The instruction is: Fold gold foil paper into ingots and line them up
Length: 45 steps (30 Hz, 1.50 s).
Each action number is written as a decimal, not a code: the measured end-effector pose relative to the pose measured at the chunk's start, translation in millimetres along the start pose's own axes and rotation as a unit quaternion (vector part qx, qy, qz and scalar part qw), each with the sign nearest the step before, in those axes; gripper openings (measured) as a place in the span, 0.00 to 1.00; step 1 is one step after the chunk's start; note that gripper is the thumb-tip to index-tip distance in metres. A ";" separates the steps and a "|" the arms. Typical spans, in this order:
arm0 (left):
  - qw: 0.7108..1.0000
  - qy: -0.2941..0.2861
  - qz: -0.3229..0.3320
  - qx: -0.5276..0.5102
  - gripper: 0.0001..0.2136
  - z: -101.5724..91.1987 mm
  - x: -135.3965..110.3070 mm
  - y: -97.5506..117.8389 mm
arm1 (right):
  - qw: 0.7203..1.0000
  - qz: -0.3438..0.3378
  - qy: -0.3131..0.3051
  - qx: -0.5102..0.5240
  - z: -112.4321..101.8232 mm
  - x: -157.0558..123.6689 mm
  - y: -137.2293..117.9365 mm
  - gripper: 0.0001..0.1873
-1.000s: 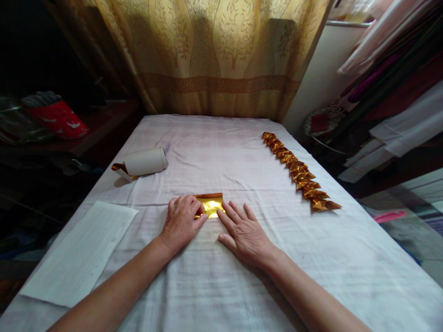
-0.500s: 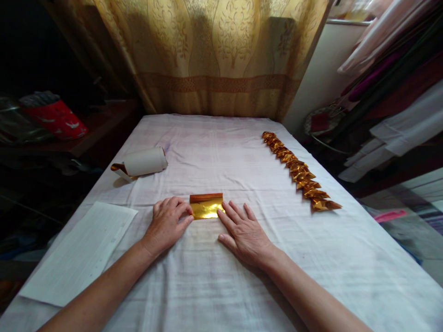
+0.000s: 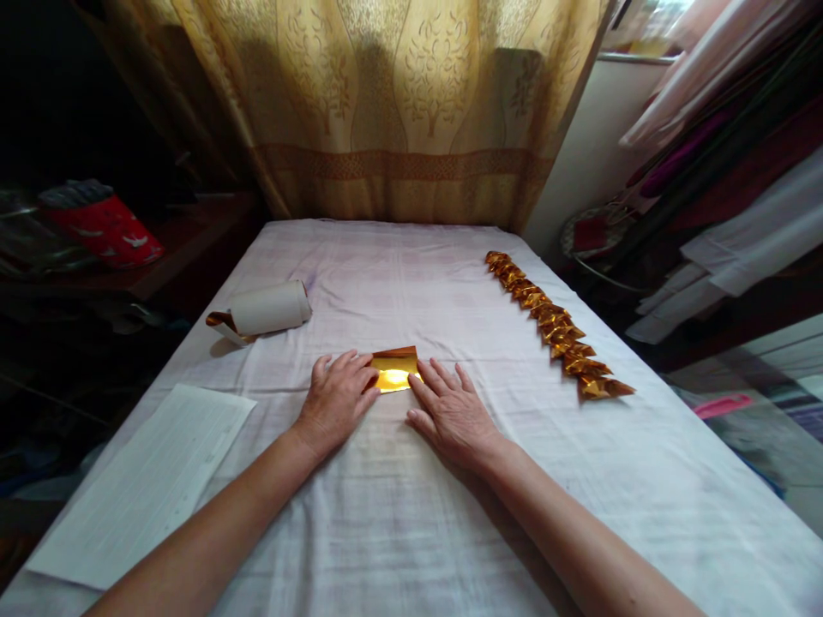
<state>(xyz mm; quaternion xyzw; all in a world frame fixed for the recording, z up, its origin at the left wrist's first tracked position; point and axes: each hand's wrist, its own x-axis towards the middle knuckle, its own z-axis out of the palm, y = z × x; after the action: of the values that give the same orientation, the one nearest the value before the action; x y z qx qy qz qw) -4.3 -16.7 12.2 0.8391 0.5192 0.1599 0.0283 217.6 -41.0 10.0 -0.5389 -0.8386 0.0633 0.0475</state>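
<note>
A small sheet of shiny gold foil paper [image 3: 394, 374] lies on the white cloth in front of me, with a darker folded strip along its far edge. My left hand [image 3: 339, 394] rests over the sheet's left end, fingers slightly bent and apart, thumb by the near edge. Its palm hides part of the cloth and its fingers cover the sheet's left side. On the other end, my right hand [image 3: 453, 413] lies flat with spread fingers, the fingertips touching the right edge and the thumb on the cloth.
A row of folded gold foil pieces [image 3: 553, 326] runs along the right side. At the left lie a white-backed roll of foil [image 3: 268, 307] and a white paper sheet [image 3: 147, 480]. A red container [image 3: 106, 227] stands on a dark shelf. A patterned curtain [image 3: 392, 103] hangs behind.
My left hand has slid right and forward, from the sheet's lower left corner to over its left end. The sheet is now slightly tilted. My right hand stays at its right edge.
</note>
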 end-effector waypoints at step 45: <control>0.993 -0.101 -0.055 -0.030 0.18 1.6 4.9 -40.2 | 0.997 0.003 -0.057 0.055 1.5 45.5 22.0 0.32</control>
<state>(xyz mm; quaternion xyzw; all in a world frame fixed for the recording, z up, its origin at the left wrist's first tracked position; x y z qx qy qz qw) -36.5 6.2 3.3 0.8197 0.5543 0.0881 0.1140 218.3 9.4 5.6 -0.5337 -0.8335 0.1398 0.0294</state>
